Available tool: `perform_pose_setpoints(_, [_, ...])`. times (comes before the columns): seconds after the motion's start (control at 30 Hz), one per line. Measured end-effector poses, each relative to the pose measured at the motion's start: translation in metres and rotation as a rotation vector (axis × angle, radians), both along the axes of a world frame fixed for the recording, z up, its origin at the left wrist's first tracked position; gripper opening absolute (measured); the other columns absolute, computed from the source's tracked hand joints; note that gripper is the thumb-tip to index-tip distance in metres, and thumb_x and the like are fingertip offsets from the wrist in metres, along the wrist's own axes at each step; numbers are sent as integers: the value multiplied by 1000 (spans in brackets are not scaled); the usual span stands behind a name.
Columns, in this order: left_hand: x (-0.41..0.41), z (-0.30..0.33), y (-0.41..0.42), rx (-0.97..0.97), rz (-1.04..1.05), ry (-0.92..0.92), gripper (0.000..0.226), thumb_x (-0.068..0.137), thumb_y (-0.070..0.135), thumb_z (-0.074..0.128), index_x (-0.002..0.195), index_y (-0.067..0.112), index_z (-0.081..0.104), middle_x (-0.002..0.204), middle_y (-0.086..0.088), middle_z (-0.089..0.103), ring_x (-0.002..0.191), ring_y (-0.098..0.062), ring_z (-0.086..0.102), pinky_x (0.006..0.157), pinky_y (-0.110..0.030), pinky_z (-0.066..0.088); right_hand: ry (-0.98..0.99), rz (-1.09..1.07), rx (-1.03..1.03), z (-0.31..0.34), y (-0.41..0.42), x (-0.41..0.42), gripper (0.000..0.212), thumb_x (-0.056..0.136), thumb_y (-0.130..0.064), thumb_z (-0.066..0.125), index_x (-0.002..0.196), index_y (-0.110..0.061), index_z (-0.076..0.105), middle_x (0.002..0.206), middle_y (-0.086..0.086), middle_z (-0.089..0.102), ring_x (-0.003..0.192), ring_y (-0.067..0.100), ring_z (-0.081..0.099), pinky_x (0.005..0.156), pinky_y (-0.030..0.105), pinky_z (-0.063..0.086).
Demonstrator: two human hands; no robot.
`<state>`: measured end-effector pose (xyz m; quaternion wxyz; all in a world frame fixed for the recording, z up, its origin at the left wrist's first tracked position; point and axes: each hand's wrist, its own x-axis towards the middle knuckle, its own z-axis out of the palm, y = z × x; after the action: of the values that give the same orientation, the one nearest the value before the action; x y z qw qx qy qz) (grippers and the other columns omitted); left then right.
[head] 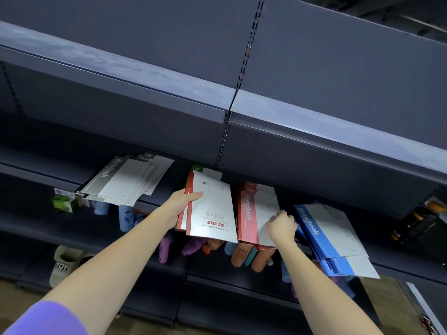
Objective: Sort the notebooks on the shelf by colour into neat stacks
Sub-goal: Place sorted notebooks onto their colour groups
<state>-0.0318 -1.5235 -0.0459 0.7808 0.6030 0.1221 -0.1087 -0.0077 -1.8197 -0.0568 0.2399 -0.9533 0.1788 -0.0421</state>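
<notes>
1. Head view shows a dark shelf carrying four groups of notebooks along its front edge: a grey stack at the left end, an orange-red stack near the middle, a pink-red stack just beside it, and a blue stack at the right end, its covers fanned and overhanging the edge.
2. Left hand grasps the orange-red stack by its left side, thumb across the top cover and fingers hidden underneath; the stack tilts out past the shelf's front edge. A green notebook peeks out at the back of this stack.
3. Right hand has its grip pinched on the lower right corner of the top pink-red cover, fingers curled.
4. The step in hand appears to be squaring these two middle stacks. To do it well, I would push the orange-red stack back so it lies wholly on the shelf, tap its spines flush, then pull the green one out to a place of its own.
5. Steady the pink-red stack while aligning, since it too overhangs and thin covers slide easily.
6. Bottles lie on the lower shelf directly beneath, so a slipped notebook would land among them.
</notes>
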Motion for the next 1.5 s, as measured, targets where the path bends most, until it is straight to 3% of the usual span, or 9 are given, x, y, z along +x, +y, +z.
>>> perform_pose_setpoints(0.13, [0, 2, -2, -22, -1, 16, 32, 92, 24, 70, 122, 16, 64, 104, -13, 76, 95, -35, 73, 91, -52, 56, 60, 37, -145, 12, 23, -6, 37, 99, -29, 48, 132, -14, 53, 140, 17, 45, 129, 38, 38, 104, 45, 34])
perform_pose_setpoints(0.33, [0, 3, -16, -2, 18, 16, 39, 94, 32, 68, 130, 17, 61, 105, -8, 76, 95, -29, 73, 87, -46, 58, -114, 440, 117, 33, 79, -21, 22, 95, -25, 54, 114, -18, 64, 117, 3, 54, 113, 23, 51, 93, 31, 42])
perform_pose_setpoints(0.43, [0, 6, -25, 23, 28, 29, 53, 97, 52, 54, 137, 18, 56, 119, 3, 69, 110, -23, 67, 86, -35, 54, -29, 525, 119, 42, 109, -31, 47, 94, -51, 56, 123, -15, 61, 119, 0, 54, 116, 23, 50, 96, 38, 45])
perform_pose_setpoints(0.53, [2, 7, -26, 85, 78, 108, 82, 85, 80, 36, 140, 21, 52, 132, 1, 61, 117, -24, 61, 94, -39, 53, 90, 556, 170, 49, 128, -41, 80, 79, -74, 62, 130, -14, 51, 125, 0, 51, 108, 18, 51, 81, 32, 46])
perform_pose_setpoints(0.67, [2, 0, -17, 55, 106, 50, 59, 98, 58, 47, 144, 22, 49, 138, 2, 57, 125, -23, 55, 104, -42, 47, 34, 537, 332, 56, 131, -44, 46, 91, -37, 62, 130, -13, 54, 111, -6, 59, 91, 8, 55, 68, 21, 44])
perform_pose_setpoints(0.77, [0, -3, -10, 25, 135, 37, 48, 99, 47, 54, 138, 19, 53, 131, -5, 63, 115, -26, 62, 98, -43, 51, -57, 446, 498, 65, 126, -41, 21, 96, -19, 47, 110, -20, 63, 100, -1, 67, 83, 14, 59, 71, 30, 47])
perform_pose_setpoints(0.93, [-3, -4, -2, 42, 177, 46, 36, 102, 40, 53, 130, 17, 57, 102, -4, 70, 90, -24, 69, 66, -33, 54, -75, 300, 897, 66, 101, -37, 25, 98, -8, 48, 94, -18, 70, 95, 11, 73, 81, 24, 66, 73, 39, 52])
perform_pose_setpoints(1.1, [-3, -8, 4, 34, 189, 81, 41, 101, 41, 54, 132, 14, 57, 104, -7, 71, 92, -28, 70, 69, -37, 56, -103, 151, 1079, 56, 79, -39, 20, 100, -7, 50, 103, -12, 69, 93, 4, 75, 79, 19, 72, 69, 32, 58])
perform_pose_setpoints(1.5, [1, 3, 1, -44, 51, 72, 47, 96, 48, 60, 132, 18, 59, 115, -10, 73, 102, -34, 71, 93, -54, 55, 108, 69, 882, 37, 19, -39, 36, 89, -4, 66, 122, -14, 56, 100, 10, 73, 81, 25, 73, 68, 36, 59])
